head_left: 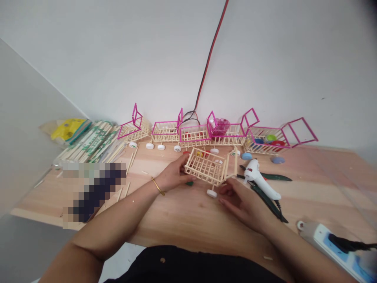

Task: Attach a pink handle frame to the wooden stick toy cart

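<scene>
A small shopping cart [206,166] built of bare wooden sticks is tilted between my hands, above the table. My left hand [176,173] is closed around its left end, with a green cap wheel [190,183] showing below the fingers. My right hand [238,198] has curled fingers at the cart's right end, by the base of the upright stick handle [231,165]; its exact contact is partly hidden. A white cap wheel [212,193] hangs under the cart near my right fingertips.
Several finished carts with pink rims [194,135] line the wall, one holding a pink bowl [221,125]. A white glue gun [262,181] lies right, beside dark-green-handled pliers [269,202]. Bundled sticks [91,141] lie left; a power strip [330,239] sits front right.
</scene>
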Demonstrator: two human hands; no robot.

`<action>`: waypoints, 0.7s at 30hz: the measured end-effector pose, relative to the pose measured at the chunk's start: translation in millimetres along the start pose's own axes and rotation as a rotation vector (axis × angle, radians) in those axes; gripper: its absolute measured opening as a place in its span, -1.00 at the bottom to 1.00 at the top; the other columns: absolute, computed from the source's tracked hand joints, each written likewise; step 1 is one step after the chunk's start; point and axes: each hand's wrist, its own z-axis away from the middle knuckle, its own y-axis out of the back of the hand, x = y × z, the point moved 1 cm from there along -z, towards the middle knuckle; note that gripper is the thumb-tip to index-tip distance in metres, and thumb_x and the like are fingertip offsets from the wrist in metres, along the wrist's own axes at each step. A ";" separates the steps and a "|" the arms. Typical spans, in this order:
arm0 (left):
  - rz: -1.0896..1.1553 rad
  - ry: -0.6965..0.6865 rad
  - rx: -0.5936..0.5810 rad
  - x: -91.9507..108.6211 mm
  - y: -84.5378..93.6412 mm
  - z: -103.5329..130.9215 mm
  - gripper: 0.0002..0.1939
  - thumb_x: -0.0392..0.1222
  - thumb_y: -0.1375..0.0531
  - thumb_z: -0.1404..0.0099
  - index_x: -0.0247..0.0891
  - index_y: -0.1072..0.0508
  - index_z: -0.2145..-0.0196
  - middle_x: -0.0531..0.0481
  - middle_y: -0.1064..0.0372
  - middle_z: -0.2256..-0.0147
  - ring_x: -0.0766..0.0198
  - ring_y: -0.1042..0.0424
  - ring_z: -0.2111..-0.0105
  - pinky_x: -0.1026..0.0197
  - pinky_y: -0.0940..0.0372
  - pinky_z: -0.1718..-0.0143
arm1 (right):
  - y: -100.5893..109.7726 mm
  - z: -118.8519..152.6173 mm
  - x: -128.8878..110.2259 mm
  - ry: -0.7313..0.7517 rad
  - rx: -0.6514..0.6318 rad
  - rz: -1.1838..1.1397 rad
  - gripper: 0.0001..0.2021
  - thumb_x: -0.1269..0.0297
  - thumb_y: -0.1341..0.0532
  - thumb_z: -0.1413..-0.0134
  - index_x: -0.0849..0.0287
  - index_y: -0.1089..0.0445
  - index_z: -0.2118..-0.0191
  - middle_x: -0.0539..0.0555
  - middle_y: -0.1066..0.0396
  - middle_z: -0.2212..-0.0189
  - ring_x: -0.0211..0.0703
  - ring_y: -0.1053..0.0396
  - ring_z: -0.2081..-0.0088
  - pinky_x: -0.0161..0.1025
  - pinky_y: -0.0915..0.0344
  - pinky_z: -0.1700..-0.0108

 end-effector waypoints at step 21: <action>0.010 0.006 -0.016 -1.5 -0.2 0.7 -0.24 -0.23 -0.38 -0.13 -0.21 -0.27 -0.26 -0.18 -0.38 -0.13 0.07 -0.47 0.02 0.15 -0.48 0.13 | 0.9 -0.4 -0.7 -0.011 -0.013 -0.003 -0.84 0.29 -0.20 -0.23 0.09 -0.30 0.08 0.13 -0.49 0.19 -0.07 -0.47 0.20 -0.07 -0.45 0.12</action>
